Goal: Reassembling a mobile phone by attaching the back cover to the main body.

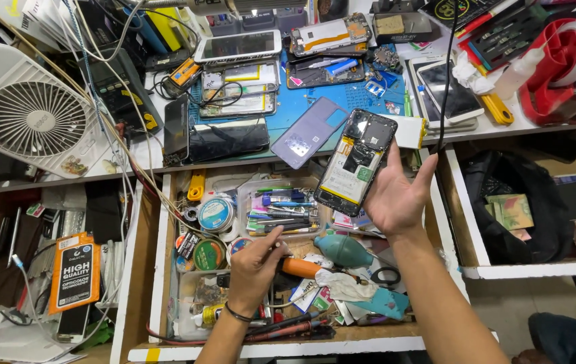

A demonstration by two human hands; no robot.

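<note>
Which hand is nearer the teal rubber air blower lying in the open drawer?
Left. The left hand grips an orange-handled tool right beside the teal air blower; the right hand is raised above it, holding an opened phone.

Head camera looks steeply down, close above drawer (166, 269).
</note>
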